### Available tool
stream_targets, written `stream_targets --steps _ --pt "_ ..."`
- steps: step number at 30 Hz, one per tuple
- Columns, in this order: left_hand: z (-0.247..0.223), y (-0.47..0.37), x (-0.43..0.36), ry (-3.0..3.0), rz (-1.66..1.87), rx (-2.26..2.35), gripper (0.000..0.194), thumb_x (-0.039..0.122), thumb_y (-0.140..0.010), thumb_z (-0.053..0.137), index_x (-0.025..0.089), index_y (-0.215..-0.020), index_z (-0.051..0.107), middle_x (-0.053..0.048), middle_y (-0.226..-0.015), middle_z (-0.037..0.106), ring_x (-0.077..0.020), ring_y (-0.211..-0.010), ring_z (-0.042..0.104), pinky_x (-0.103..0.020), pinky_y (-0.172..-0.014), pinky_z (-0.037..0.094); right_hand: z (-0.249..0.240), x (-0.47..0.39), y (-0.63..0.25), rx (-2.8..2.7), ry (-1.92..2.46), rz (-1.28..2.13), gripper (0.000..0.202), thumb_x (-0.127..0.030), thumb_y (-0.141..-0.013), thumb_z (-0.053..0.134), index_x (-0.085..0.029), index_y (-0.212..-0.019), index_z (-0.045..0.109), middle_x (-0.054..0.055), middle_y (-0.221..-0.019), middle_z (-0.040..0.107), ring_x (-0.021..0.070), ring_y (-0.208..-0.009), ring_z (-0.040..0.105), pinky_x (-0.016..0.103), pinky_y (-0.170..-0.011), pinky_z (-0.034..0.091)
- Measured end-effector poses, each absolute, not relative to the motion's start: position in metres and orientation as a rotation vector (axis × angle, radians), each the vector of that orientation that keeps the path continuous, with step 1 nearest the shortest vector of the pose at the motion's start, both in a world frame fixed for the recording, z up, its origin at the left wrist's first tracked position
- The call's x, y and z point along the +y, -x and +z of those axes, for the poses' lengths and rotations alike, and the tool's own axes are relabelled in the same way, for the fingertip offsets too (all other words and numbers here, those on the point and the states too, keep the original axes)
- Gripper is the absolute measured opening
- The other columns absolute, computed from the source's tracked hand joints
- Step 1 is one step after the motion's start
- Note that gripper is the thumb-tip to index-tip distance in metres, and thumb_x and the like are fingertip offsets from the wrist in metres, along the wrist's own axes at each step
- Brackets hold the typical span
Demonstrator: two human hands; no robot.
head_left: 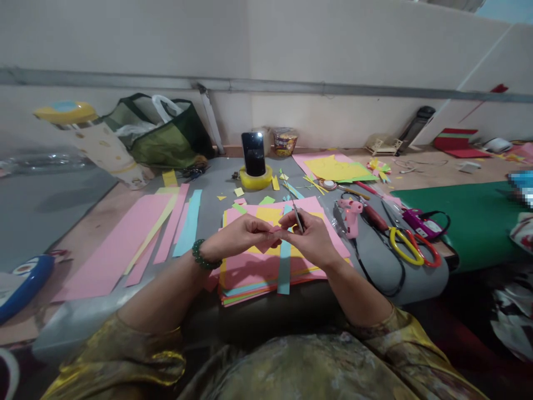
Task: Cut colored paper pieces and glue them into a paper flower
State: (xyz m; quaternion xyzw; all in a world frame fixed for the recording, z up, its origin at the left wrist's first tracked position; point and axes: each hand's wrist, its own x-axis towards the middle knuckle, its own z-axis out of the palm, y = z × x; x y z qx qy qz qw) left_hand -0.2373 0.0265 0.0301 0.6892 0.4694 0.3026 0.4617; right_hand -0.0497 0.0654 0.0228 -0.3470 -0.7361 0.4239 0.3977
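My left hand (245,236), with a green bead bracelet at its wrist, pinches a small pink paper piece (265,243). From the right, my right hand (310,236) grips the same piece between thumb and fingers and also holds a thin metal tool (296,210), perhaps tweezers, which points up and away. Both hands are over a stack of coloured paper (250,272), pink on top with yellow sheets. A light blue strip (284,269) lies across the stack below my right hand.
Pink sheets (114,244) and blue strips (189,222) lie left. A phone (254,153) stands on yellow tape (255,178) behind. Right are a pink glue gun (352,216), its cable and scissors (406,247). A green bag (166,133) stands back left.
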Motion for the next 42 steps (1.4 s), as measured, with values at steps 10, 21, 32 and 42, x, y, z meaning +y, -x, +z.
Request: stream_targets --steps 10,21,32,42 --pt "0.032 0.238 0.025 -1.682 0.741 1.168 0.039 0.051 -0.083 0.065 0.013 -0.083 0.076 -0.006 -0.069 0.072 -0.0141 -0.061 0.06 -0.023 -0.059 0.049 0.022 0.066 0.051 -1.878 0.902 1.053 0.034 -0.05 -0.068 0.078 -0.019 -0.072 0.063 0.0 -0.067 0.065 0.0097 -0.052 0.047 0.026 -0.053 0.041" --pt "0.033 0.235 0.025 -1.69 0.759 1.174 0.038 0.05 -0.083 0.064 0.014 -0.076 0.074 -0.002 -0.061 0.066 -0.0118 -0.055 0.053 -0.022 -0.055 0.043 0.021 0.067 0.052 -1.87 0.901 1.047 0.031 -0.046 -0.067 0.079 -0.02 -0.072 0.064 -0.001 -0.067 0.066 0.0098 -0.052 0.047 0.026 -0.052 0.041" --pt "0.028 0.23 0.027 -1.709 0.929 1.292 0.008 0.023 -0.069 0.069 0.018 -0.064 0.072 0.001 -0.062 0.059 -0.0116 -0.06 0.052 -0.022 -0.058 0.043 0.018 0.065 0.055 -1.868 0.837 1.025 0.03 -0.046 -0.071 0.077 -0.021 -0.074 0.063 -0.001 -0.068 0.066 0.01 -0.053 0.049 0.026 -0.053 0.042" --pt "0.032 0.218 0.021 -1.178 1.324 1.183 0.027 0.044 -0.067 0.081 0.018 -0.068 0.076 -0.005 -0.078 0.075 -0.0246 -0.091 0.068 -0.037 -0.086 0.052 0.013 0.064 0.068 -1.697 0.861 1.352 0.043 -0.035 -0.061 0.081 -0.022 -0.095 0.06 0.002 -0.09 0.072 0.0179 -0.083 0.07 0.024 -0.058 0.047"
